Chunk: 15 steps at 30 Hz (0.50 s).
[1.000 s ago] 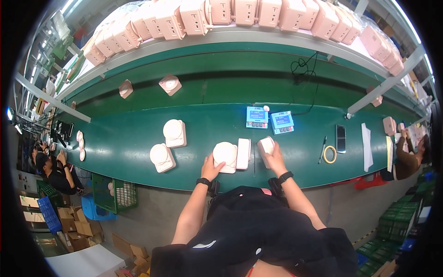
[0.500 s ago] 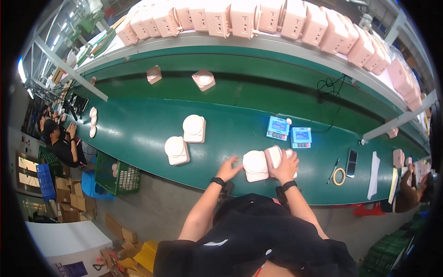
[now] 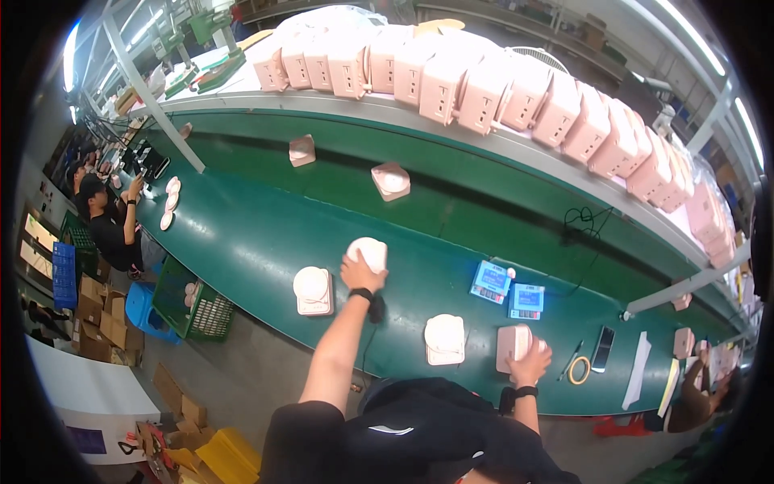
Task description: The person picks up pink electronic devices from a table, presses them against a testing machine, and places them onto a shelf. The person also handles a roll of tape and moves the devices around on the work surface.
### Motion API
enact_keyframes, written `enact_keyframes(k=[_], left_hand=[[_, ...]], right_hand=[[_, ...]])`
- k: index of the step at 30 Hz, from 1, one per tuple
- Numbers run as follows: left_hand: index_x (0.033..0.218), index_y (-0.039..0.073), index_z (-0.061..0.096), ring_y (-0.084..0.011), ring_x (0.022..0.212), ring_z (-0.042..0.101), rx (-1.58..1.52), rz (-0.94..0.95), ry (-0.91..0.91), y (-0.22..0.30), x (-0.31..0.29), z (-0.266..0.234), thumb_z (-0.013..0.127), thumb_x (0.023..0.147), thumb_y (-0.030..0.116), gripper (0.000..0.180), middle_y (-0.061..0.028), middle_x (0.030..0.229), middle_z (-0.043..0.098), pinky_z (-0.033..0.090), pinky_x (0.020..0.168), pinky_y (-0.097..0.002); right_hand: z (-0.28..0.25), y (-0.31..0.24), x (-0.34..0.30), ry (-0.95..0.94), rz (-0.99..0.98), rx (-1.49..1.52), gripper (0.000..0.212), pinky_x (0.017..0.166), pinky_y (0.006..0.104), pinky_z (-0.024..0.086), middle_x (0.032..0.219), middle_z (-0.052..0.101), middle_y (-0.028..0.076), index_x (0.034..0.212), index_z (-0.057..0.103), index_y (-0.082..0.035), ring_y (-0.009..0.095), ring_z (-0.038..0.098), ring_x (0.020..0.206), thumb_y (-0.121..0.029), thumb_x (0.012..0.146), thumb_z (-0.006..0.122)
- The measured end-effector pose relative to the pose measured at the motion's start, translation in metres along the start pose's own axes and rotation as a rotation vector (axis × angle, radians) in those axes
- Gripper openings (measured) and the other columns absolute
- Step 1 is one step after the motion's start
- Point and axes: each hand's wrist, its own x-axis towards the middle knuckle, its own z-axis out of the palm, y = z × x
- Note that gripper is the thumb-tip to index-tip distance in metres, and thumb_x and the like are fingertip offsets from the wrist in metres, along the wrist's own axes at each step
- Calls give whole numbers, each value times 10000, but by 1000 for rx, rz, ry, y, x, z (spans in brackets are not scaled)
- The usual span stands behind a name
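Note:
My left hand (image 3: 363,274) reaches forward over the bench, its fingers curled round the near left side of a pale pink boxy device with a round top (image 3: 369,250). Beside my right hand (image 3: 529,365) stands another pink boxy device (image 3: 509,347); the fingers grip its right side, where a small rounded part shows. Between my arms sits a similar device with a white round top (image 3: 444,337), touched by neither hand. One more round-topped device (image 3: 313,290) rests left of my left forearm.
Two small blue meters with lit screens (image 3: 493,280) stand beyond my right hand. A pen, a yellow ring (image 3: 580,370) and a phone (image 3: 602,348) lie to the right. Pink devices line the overhead shelf (image 3: 451,85). A co-worker (image 3: 111,222) is at the far left.
My left hand has moved forward and left from the middle device onto the far left one. The pink device under my right hand has shifted right, away from the middle device. The view has tilted.

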Motion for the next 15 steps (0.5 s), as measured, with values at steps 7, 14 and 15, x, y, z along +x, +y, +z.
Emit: enact_keyframes(k=[7, 14, 15], left_hand=[[1276, 38, 457, -424, 1128, 437, -290, 393, -85, 50, -89, 27, 760, 569, 484, 889, -278, 1340, 339, 378, 939, -468], [1374, 38, 280, -445, 1221, 350, 152, -66, 327, -65, -54, -18, 784, 559, 399, 1024, -316, 1310, 365, 303, 1014, -489], [1409, 65, 216, -444, 1200, 375, 348, -161, 417, -90, -47, -17, 790, 549, 408, 1090, -312, 1294, 376, 333, 992, -494]], right_hand=[[-1, 10, 1, 0, 111, -59, 874, 898, 535, 393, 1322, 272, 204, 1281, 394, -217, 411, 341, 1173, -291, 509, 797], [7, -1, 4, 121, 133, -109, 868, 881, 532, 406, 1313, 282, 209, 1291, 393, -211, 422, 358, 1147, -342, 528, 785], [5, -5, 5, 114, 150, -112, 868, 881, 532, 406, 1313, 282, 209, 1291, 393, -211, 422, 358, 1147, -342, 528, 785]])
